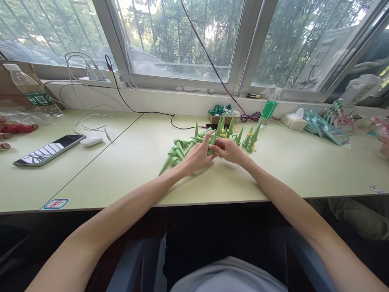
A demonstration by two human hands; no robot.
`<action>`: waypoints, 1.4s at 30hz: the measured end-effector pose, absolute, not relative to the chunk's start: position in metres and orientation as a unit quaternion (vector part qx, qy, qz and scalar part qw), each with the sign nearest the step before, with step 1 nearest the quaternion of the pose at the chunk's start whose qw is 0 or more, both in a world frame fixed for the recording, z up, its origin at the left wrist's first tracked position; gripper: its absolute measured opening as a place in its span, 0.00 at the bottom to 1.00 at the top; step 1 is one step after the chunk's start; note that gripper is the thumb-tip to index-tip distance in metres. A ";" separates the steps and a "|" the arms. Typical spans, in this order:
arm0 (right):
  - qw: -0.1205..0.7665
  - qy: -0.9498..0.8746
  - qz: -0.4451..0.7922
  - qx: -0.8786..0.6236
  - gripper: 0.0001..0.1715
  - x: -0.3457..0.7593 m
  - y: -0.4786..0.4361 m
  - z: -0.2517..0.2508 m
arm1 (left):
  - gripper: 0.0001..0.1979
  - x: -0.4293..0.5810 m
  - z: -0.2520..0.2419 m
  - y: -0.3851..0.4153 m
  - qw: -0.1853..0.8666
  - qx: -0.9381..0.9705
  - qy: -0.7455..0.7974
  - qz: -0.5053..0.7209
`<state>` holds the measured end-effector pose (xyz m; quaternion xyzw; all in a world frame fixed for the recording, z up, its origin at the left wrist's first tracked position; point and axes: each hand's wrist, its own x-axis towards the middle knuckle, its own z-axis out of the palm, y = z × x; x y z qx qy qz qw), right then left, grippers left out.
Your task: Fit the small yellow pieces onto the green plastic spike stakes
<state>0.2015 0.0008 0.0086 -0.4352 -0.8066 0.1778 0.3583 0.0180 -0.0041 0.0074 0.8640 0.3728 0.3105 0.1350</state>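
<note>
Close together over the table [188, 190], my left hand [199, 155] and my right hand [229, 150] are both closed around one green plant watering spike [212, 147], which points up. Fingers cover part of it. Left of my hands, several green spikes [174, 152] lie in a loose heap, partly behind my left hand. Behind and to the right, more spikes with small yellow valves stand point up, among them a pair [254, 136] at the right end of the group.
A phone [50, 151], a white rounded device [91, 141] and cables lie left. Bottles stand left [39, 97] and back right [269, 108]. Behind the spikes is a small box [215, 119]. A tissue box [293, 121] and teal packets [325, 127] sit right, near another person's hand [384, 147].
</note>
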 end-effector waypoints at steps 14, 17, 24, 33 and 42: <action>0.356 -0.807 0.190 -0.432 0.31 0.201 0.000 0.011 | 0.30 0.016 0.006 -0.001 0.109 0.835 0.394 0.367; 0.352 -0.811 0.191 -0.427 0.32 0.201 0.001 0.010 | 0.29 0.016 0.005 0.000 0.104 0.836 0.398 0.363; 0.357 -0.813 0.167 -0.429 0.32 0.201 0.001 0.007 | 0.30 0.015 0.003 0.003 0.121 0.847 0.379 0.352; 0.355 -0.829 0.114 -0.417 0.30 0.203 0.004 0.003 | 0.32 0.016 0.004 0.001 0.142 0.848 0.383 0.340; 0.370 -0.837 0.094 -0.392 0.28 0.202 0.005 0.000 | 0.32 0.016 0.003 0.000 0.162 0.845 0.381 0.338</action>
